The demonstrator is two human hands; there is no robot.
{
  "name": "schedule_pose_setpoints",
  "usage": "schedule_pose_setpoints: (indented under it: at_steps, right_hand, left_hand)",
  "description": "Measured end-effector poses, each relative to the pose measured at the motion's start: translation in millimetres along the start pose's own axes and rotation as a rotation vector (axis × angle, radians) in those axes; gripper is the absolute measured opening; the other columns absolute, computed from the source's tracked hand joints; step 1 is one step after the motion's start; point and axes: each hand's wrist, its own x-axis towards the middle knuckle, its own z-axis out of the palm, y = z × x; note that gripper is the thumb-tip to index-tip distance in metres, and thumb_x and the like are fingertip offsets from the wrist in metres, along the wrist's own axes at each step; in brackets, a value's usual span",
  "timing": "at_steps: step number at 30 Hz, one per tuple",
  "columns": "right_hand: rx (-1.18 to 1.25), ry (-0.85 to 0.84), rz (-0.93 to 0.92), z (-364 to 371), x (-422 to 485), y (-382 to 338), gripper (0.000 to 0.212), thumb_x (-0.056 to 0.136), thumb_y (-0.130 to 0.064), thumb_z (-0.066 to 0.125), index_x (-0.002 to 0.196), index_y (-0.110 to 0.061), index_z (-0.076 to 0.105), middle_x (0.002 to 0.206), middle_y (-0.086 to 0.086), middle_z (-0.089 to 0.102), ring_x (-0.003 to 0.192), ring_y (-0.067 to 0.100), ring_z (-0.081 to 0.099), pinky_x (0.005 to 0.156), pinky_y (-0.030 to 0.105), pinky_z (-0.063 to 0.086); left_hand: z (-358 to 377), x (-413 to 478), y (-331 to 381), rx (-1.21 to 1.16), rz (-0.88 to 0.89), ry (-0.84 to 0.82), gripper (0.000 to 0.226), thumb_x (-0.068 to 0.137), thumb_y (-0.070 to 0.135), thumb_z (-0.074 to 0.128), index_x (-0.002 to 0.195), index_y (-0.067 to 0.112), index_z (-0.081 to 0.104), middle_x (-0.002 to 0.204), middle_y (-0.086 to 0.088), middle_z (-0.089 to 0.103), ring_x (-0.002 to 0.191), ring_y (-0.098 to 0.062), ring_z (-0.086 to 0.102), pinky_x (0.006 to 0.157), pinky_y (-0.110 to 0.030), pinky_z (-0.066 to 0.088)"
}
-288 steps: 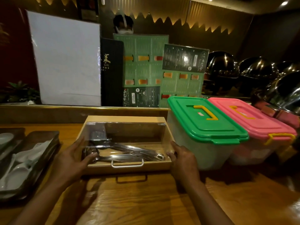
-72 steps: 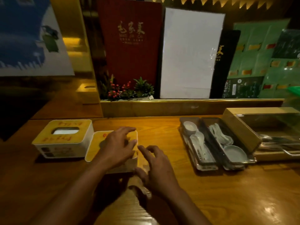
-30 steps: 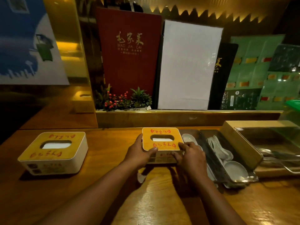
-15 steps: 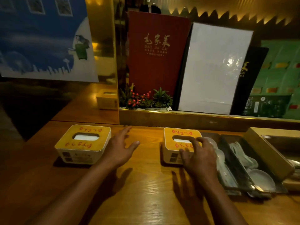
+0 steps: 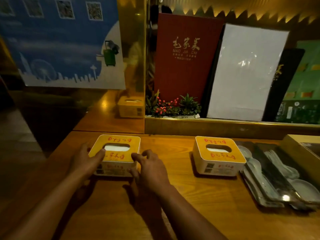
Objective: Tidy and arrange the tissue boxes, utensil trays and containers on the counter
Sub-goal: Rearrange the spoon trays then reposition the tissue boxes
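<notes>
Two white tissue boxes with yellow tops stand on the wooden counter [image 5: 199,205]. The left tissue box [image 5: 119,141] sits near the counter's left end. My left hand [image 5: 84,161] grips its left side with the thumb resting on the top. My right hand [image 5: 150,168] presses its fingers against the box's front right corner. The right tissue box [image 5: 218,155] stands apart, untouched, directly against two dark spoon trays [image 5: 270,172] that hold white ceramic spoons.
A wooden utensil box [image 5: 294,149] sits beyond the trays at the right edge. A raised gold ledge [image 5: 225,127] runs behind, carrying a small plant [image 5: 173,106] and upright menus [image 5: 185,58]. The counter's left edge [image 5: 52,161] drops off close to the left box.
My right hand has let go of the right tissue box and crossed to the left one. My left hand has closed on the left box's side. The view has shifted left.
</notes>
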Motion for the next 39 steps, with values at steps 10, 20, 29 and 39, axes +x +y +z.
schedule_pose_setpoints:
  at_steps: [10, 20, 29, 39]
  right_hand:
    - [-0.180, 0.256, 0.170, -27, -21, 62, 0.043, 0.085, -0.056, 0.065, 0.118, -0.029, 0.068, 0.135, 0.009, 0.056, 0.128, 0.032, 0.047, 0.100, 0.048, 0.043]
    - [-0.243, 0.352, 0.353, -56, -52, 115, 0.034, 0.087, -0.052, 0.066, 0.112, -0.029, 0.072, 0.134, 0.009, 0.057, 0.132, 0.032, 0.044, 0.109, 0.053, 0.038]
    - [-0.154, 0.358, 0.387, -62, -58, 120, 0.037, 0.091, -0.046, 0.064, 0.122, -0.025, 0.068, 0.123, 0.000, 0.058, 0.117, 0.021, 0.047, 0.095, 0.040, 0.047]
    - [-0.122, 0.364, 0.410, -64, -57, 125, 0.036, 0.090, -0.046, 0.066, 0.118, -0.023, 0.069, 0.119, -0.004, 0.059, 0.110, 0.015, 0.047, 0.089, 0.034, 0.047]
  left_hand:
    - [65, -16, 29, -0.081, 0.083, -0.188, 0.062, 0.089, 0.031, 0.074, 0.144, 0.024, 0.047, 0.137, -0.011, 0.061, 0.111, -0.032, 0.065, 0.078, -0.046, 0.059]
    - [129, -47, 68, -0.094, 0.140, -0.274, 0.072, 0.084, 0.038, 0.078, 0.145, 0.023, 0.044, 0.137, -0.009, 0.062, 0.110, -0.030, 0.066, 0.081, -0.048, 0.061]
    - [143, -47, 76, -0.099, 0.165, -0.298, 0.073, 0.085, 0.038, 0.077, 0.147, 0.021, 0.043, 0.137, -0.011, 0.061, 0.110, -0.031, 0.066, 0.080, -0.045, 0.061]
    - [150, -45, 79, -0.111, 0.174, -0.310, 0.074, 0.084, 0.039, 0.077, 0.146, 0.023, 0.043, 0.139, -0.010, 0.060, 0.112, -0.031, 0.065, 0.080, -0.047, 0.061]
